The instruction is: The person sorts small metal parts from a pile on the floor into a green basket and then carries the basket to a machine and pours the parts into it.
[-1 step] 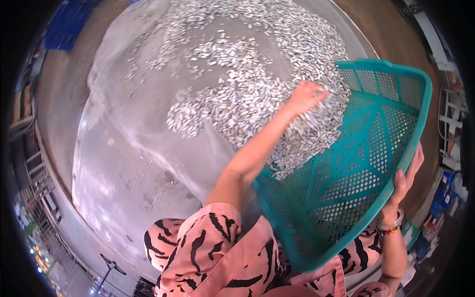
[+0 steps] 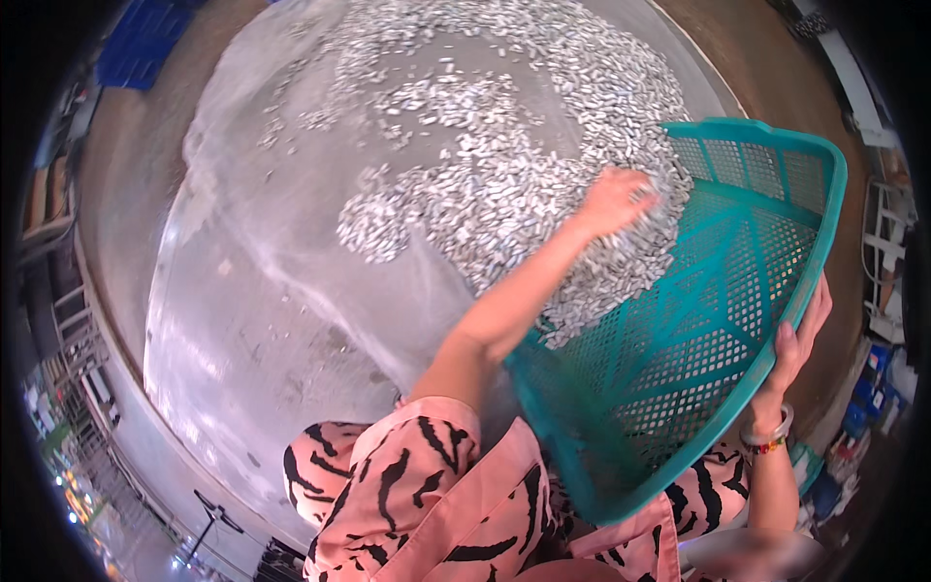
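Note:
Small, oblong silver-white pieces (image 2: 504,194) lie in a broad heap on a clear plastic sheet (image 2: 242,320); I cannot make out what they are. My left hand (image 2: 618,201) reaches over the heap, its fingers curled but apart and a little blurred, touching or just above the pieces. A green perforated plastic basket (image 2: 713,218) is tipped on its side, its opening toward the heap. Pieces spill over the basket's lower edge. My right hand (image 2: 800,339) grips the basket's right rim, with fingers behind it.
Blue crates (image 2: 141,44) stand on the brown floor (image 2: 126,145) at the far left. White frames (image 2: 884,233) and blue items (image 2: 868,383) line the right side. A metal rack (image 2: 82,339) and a dark thin stand (image 2: 208,524) are at the left.
My left hand has moved slightly right and down over the heap, its fingers curling more. My right hand keeps its hold on the basket. The whole view has shifted a little.

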The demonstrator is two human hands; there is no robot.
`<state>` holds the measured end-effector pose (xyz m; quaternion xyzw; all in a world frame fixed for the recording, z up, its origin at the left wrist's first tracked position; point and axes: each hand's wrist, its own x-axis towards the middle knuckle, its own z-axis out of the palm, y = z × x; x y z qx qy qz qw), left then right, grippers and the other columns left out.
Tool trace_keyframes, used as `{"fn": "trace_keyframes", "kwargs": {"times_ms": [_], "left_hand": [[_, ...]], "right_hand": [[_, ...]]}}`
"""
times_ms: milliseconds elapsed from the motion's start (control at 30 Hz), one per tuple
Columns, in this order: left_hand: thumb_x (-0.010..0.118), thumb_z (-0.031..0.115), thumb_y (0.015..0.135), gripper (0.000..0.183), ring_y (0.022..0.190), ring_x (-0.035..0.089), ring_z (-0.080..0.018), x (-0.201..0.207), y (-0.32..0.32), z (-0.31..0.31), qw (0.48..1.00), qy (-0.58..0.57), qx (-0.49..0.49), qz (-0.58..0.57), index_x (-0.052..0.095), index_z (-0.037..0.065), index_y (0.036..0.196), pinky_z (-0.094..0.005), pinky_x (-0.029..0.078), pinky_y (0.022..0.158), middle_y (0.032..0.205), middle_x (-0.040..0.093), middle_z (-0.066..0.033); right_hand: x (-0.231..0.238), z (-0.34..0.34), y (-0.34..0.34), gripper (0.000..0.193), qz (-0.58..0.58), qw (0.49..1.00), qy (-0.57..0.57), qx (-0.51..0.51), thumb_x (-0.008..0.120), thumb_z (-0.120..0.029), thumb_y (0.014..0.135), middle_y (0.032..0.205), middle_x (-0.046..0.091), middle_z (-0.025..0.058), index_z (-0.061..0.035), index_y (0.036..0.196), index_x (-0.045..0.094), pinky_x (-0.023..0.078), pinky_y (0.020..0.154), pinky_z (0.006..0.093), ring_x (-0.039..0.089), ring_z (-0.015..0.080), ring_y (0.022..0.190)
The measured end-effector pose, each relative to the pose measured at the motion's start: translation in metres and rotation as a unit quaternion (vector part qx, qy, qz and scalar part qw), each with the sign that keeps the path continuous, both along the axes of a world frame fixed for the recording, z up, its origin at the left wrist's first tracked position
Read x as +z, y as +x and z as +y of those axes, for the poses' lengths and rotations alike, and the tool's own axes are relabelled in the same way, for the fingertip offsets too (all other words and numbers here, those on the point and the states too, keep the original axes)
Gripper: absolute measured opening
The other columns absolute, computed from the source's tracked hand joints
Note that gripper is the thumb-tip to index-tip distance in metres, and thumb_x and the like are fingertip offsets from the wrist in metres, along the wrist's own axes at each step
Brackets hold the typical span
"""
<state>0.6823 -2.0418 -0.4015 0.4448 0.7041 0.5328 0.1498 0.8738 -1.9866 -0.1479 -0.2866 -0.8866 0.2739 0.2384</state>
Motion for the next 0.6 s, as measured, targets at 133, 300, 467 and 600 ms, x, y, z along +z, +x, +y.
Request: {"fn": "trace_keyframes", "kwargs": {"times_ms": [133, 300, 467, 600], "left_hand": [[0.053, 0.047, 0.085, 0.043, 0.117, 0.045, -0.0372, 0.042, 0.079, -0.016, 0.989, -0.062, -0.067, 0.114, 0.061, 0.018, 0.117, -0.0417, 0.036, 0.1, 0.125, 0.054, -0.0126], [0.06, 0.032, 0.083, 0.032, 0.119, 0.047, -0.0322, 0.069, 0.041, -0.087, 0.995, 0.047, -0.086, 0.001, 0.064, 0.017, 0.112, -0.0427, 0.037, 0.101, 0.124, 0.055, -0.0138], [0.053, 0.003, 0.084, 0.025, 0.103, 0.055, -0.0307, 0.017, -0.121, -0.284, 0.869, -0.059, 0.445, 0.209, 0.059, 0.005, 0.108, -0.0362, 0.043, 0.09, 0.107, 0.061, -0.0119], [0.049, 0.028, 0.091, 0.045, 0.134, 0.024, -0.0374, -0.048, -0.151, -0.318, 0.788, -0.403, 0.364, 0.29, 0.044, 0.012, 0.132, -0.0543, 0.02, 0.107, 0.14, 0.039, -0.0101]], "right_hand": [[0.001, 0.002, 0.002, 0.066, 0.017, 0.999, 0.015, 0.027, 0.043, -0.036, 0.083, 0.134, 0.033, 0.0185, 0.0069, 0.133, 0.036, 0.021, 0.106, 0.0401, 0.031, 0.0299, 0.127], [0.0, 0.003, 0.005, 0.057, 0.027, 0.999, -0.002, 0.033, 0.043, -0.026, 0.086, 0.135, 0.034, 0.0179, 0.006, 0.132, 0.038, 0.022, 0.106, 0.0389, 0.031, 0.0291, 0.128], [-0.005, 0.006, 0.009, 0.059, 0.017, 0.999, 0.03, 0.03, 0.041, -0.029, 0.086, 0.137, 0.033, 0.0178, 0.006, 0.134, 0.037, 0.021, 0.106, 0.0403, 0.03, 0.0287, 0.129], [-0.008, 0.007, 0.009, 0.067, 0.004, 1.0, 0.024, 0.019, 0.039, -0.038, 0.084, 0.136, 0.033, 0.018, 0.0065, 0.134, 0.036, 0.022, 0.106, 0.0407, 0.031, 0.0278, 0.128]]}}
